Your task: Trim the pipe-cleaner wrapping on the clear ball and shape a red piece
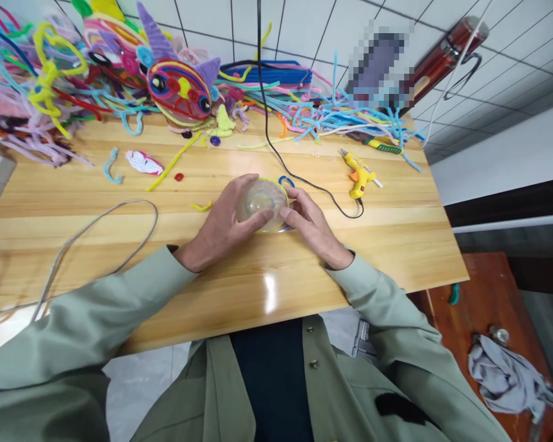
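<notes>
As I watch remotely, dome (258,199): one, between left hand (225,212) and right hand (311,224), on or above the bench (239,270); I can't tell which.
Left hand: half curled round the dome's left side, holding it.
Right hand: partly closed on its right edge.
Glue gun (360,175): one, right of the right hand.
Blue loop (286,177): one, just beyond the dome.

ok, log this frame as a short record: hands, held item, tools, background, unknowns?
left grip: around dome's left side, thumb across its front
right grip: thumb and fingers at dome's right rim
held: clear dome, yellow along its rim
surface: wooden table
tool: yellow glue gun, lying at right, not held
back: pipe cleaners, horned figure, red flask
lower right: grey cloth
unknown: whether dome touches table
</notes>
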`<state>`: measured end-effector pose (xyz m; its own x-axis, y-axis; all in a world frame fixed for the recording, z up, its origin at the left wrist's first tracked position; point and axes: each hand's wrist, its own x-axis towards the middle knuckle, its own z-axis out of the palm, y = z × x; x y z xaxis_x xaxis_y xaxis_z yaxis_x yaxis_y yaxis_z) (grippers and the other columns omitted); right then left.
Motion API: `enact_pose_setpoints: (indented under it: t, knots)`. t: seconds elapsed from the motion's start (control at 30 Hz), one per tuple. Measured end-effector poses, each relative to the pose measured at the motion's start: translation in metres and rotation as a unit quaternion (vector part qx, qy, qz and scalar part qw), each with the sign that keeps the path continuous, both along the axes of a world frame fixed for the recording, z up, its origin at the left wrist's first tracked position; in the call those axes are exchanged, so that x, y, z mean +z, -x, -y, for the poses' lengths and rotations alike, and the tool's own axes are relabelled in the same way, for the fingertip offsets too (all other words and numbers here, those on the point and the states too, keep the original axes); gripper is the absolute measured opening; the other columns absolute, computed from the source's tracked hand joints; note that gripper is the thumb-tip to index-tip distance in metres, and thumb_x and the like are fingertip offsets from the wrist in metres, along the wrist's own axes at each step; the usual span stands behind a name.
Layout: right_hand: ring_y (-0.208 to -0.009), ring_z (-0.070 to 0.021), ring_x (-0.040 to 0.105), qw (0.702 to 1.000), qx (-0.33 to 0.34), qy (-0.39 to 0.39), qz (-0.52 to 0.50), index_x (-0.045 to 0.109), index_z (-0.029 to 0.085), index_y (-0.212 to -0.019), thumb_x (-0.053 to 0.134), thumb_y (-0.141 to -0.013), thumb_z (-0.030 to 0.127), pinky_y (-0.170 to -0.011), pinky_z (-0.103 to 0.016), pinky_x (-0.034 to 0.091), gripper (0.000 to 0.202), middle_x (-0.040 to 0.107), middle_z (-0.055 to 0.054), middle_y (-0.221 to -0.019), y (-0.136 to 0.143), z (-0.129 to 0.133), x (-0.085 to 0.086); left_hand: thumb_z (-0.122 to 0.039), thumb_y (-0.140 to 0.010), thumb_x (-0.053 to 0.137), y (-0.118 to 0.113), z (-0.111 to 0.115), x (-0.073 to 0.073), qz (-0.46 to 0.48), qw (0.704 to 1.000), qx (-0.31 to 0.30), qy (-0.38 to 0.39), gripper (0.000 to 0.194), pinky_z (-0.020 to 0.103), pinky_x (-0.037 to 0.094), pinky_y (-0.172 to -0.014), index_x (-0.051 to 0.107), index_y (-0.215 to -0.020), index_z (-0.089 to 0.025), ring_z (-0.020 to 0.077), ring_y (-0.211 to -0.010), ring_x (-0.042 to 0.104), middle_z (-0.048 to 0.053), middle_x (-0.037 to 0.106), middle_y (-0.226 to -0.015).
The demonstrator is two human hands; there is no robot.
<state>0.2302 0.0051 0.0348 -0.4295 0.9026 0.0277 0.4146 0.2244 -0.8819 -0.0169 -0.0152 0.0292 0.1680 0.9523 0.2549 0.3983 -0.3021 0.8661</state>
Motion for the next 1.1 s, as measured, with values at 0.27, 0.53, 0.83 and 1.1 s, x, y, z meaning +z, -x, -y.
enact_pose_setpoints:
  t: [0.27, 0.53, 0.83, 1.1]
  knots:
    - [-0.140, -0.0371, 0.068, 0.970, 0.092, -0.184, 0.130, 0.075, 0.028, -0.138, 0.072, -0.107, 0.040, -0.122, -0.063, 0.054, 0.033, 0.076, -0.015, -0.148, -0.035, -0.009, 0.001, -0.067, -0.107, 0.071, 0.004, -0.005, -0.006, 0.016, 0.999, 0.037, -0.030, 0.061, 0.058, 0.050, -0.134, 0.057, -0.152, -0.028, 0.0371, -0.151, 0.063, 0.012, 0.067, -0.157]
    - [-0.119, -0.0323, 0.074, 0.951, 0.108, -0.242, 0.162, 0.073, 0.027, -0.108, 0.059, -0.115, 0.035, -0.109, -0.057, 0.059, 0.017, 0.082, -0.014, -0.125, -0.044, -0.015, -0.016, -0.052, -0.093, 0.088, 0.000, 0.006, -0.004, -0.034, 0.987, -0.008, -0.154, 0.072, 0.064, 0.052, -0.130, 0.052, -0.152, -0.030, 0.0389, -0.148, 0.060, 0.014, 0.061, -0.150]
    - [-0.078, -0.0248, 0.068, 0.980, -0.087, -0.156, 0.087, 0.054, 0.029, -0.108, 0.059, -0.113, 0.050, -0.078, -0.042, 0.054, 0.022, 0.074, -0.003, -0.088, -0.045, -0.004, -0.011, -0.063, -0.110, 0.070, 0.002, 0.012, 0.007, 0.036, 0.998, 0.000, -0.056, 0.045, 0.055, 0.060, -0.122, 0.061, -0.138, -0.030, 0.0320, -0.136, 0.070, 0.010, 0.072, -0.143]
    - [-0.080, -0.0192, 0.056, 0.992, -0.082, 0.027, -0.087, 0.066, 0.025, -0.110, 0.064, -0.105, 0.055, -0.077, -0.037, 0.048, 0.030, 0.065, -0.001, -0.095, -0.033, -0.003, 0.004, -0.067, -0.119, 0.054, 0.008, 0.003, 0.004, -0.002, 0.996, 0.017, -0.090, 0.047, 0.053, 0.054, -0.133, 0.074, -0.145, -0.033, 0.0297, -0.146, 0.068, 0.008, 0.075, -0.147]
